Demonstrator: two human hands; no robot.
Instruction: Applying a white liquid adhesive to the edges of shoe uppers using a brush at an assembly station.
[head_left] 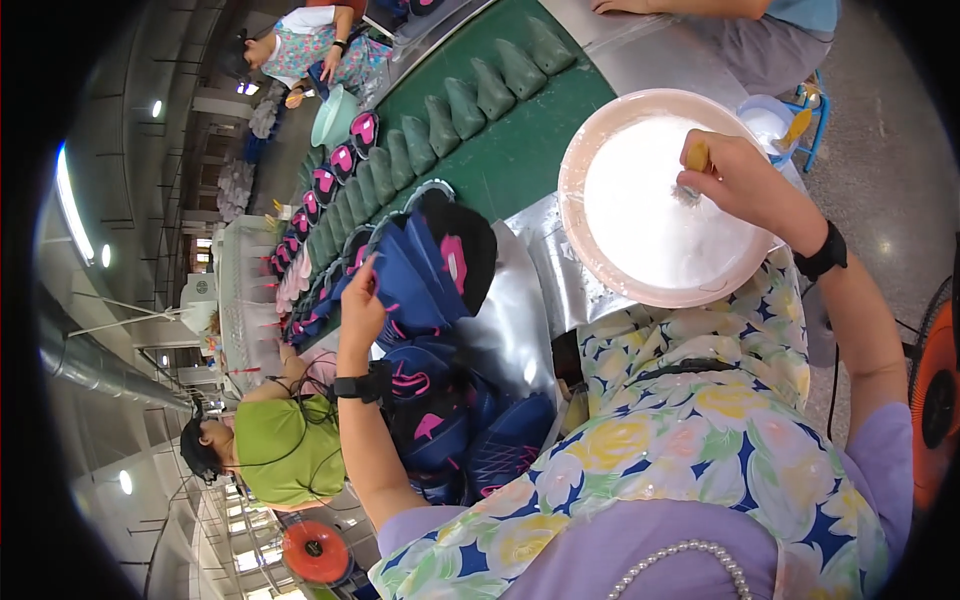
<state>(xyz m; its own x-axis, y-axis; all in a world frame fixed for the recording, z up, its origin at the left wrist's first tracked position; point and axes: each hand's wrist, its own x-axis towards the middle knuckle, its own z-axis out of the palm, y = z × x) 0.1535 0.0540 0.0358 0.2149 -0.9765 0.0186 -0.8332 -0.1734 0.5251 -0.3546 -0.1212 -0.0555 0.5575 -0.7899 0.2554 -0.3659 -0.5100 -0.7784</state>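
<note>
My right hand is closed round a brush with a yellow handle. The brush's bristles touch the white liquid in a wide pale pink basin at the right. My left hand grips the edge of a dark blue shoe upper, with a black part and a pink patch beside it. Below that hand lies a pile of similar blue and black uppers with pink details. Its fingertips are partly hidden against the blue material.
Rows of grey-green shoe lasts and pink-patched uppers run along a green conveyor belt. Co-workers sit at far left, left and top right. A small white tub with a yellow-handled brush stands beyond the basin. An orange fan is at right.
</note>
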